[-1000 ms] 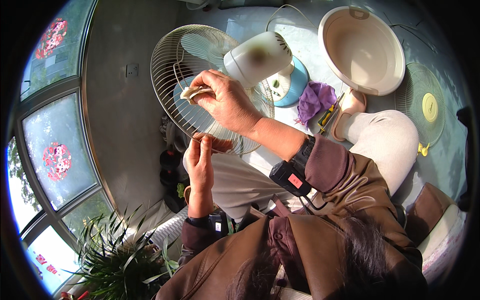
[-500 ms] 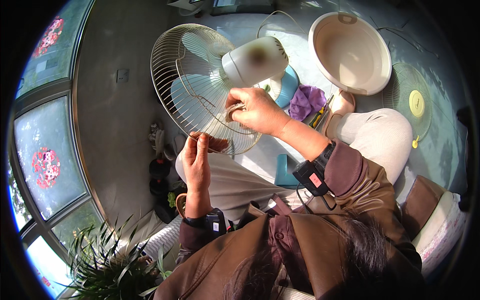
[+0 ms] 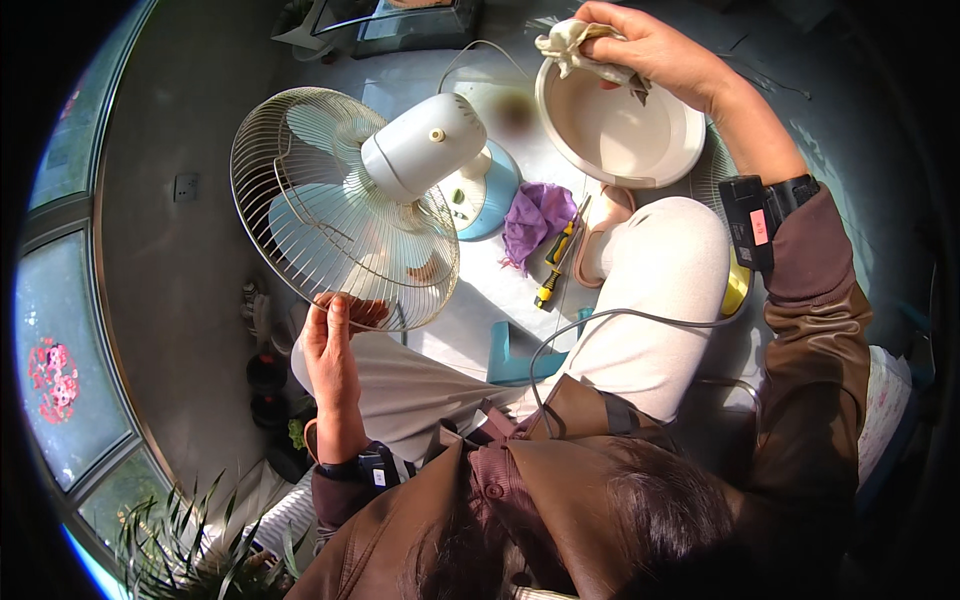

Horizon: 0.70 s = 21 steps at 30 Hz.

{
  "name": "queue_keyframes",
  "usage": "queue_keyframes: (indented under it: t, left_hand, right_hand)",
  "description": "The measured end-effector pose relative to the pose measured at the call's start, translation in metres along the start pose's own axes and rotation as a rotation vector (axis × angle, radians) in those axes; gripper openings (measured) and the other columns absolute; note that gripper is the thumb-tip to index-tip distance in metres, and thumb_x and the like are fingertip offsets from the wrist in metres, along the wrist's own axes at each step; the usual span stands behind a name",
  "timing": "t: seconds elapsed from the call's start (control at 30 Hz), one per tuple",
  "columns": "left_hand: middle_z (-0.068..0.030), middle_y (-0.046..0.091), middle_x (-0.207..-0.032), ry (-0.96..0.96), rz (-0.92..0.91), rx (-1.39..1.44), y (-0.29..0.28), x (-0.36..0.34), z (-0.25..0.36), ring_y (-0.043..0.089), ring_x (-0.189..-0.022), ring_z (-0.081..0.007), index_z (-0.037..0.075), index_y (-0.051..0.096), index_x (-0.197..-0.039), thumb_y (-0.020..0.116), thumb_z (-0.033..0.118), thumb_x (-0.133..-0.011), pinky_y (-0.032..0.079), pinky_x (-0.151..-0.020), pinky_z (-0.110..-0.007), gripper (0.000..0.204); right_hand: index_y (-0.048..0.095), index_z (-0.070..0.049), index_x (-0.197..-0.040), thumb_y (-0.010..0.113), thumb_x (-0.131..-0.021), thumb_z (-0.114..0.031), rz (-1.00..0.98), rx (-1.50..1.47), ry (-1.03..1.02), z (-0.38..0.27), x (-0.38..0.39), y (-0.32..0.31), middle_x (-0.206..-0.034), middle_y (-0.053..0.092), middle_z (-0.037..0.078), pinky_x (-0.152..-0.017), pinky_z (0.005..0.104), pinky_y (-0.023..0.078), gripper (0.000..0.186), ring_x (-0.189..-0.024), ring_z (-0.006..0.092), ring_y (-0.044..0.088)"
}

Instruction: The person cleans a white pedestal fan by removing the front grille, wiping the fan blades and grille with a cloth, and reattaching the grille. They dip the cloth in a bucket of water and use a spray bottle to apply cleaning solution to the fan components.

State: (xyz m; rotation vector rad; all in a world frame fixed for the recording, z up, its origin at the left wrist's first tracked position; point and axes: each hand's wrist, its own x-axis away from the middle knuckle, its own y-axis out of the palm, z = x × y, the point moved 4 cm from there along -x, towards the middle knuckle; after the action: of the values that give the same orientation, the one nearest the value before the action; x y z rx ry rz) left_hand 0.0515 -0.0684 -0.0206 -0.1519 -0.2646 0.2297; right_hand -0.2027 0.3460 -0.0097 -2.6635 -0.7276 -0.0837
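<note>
A white electric fan with a wire grille (image 3: 330,215) and a white motor housing (image 3: 425,145) stands on a light blue base (image 3: 487,192) in front of my knees. My left hand (image 3: 335,345) grips the lower rim of the grille. My right hand (image 3: 650,50) is raised at the upper right, shut on a crumpled pale cloth (image 3: 572,42) held over the far rim of a cream plastic basin (image 3: 618,130). A black device is strapped to my right wrist.
A purple cloth (image 3: 535,218) and a yellow-handled screwdriver (image 3: 555,265) lie on the floor beside the fan base. A pink slipper (image 3: 598,232) sits by my knee. A white cable (image 3: 590,325) runs over my lap. Window panes and a potted plant (image 3: 185,540) are at the left.
My right hand left the fan grille and swung right and up with the cloth to the basin. My left hand kept its hold on the grille rim.
</note>
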Motion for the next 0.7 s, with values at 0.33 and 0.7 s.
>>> queue_keyframes:
  t: [0.33, 0.7]
  left_hand:
    - [-0.0051, 0.063, -0.093, -0.066, 0.001, -0.012, -0.005, 0.005, -0.002, 0.067, -0.086, -0.0196, 0.001, 0.057, -0.111, 0.051, 0.028, -0.107, 0.054, -0.08, -0.033, 0.028]
    - [-0.0003, 0.054, -0.089, -0.23, 0.147, -0.159, -0.011, 0.017, 0.008, 0.062, -0.079, -0.0132, 0.004, 0.056, -0.106, 0.054, 0.035, -0.105, 0.044, -0.067, -0.026, 0.031]
  right_hand:
    - [0.056, -0.006, -0.129, 0.064, -0.096, -0.02, 0.367, -0.251, 0.567, 0.231, 0.072, -0.074, -0.109, 0.067, 0.005, -0.077, 0.0268, 0.051, 0.037, -0.094, 0.0116, 0.064]
    - [0.068, -0.014, -0.121, 0.066, -0.09, -0.027, 0.466, 0.404, 0.707, 0.433, -0.003, 0.034, -0.104, 0.072, 0.014, -0.09, 0.0404, 0.053, 0.034, -0.099, 0.0324, 0.068]
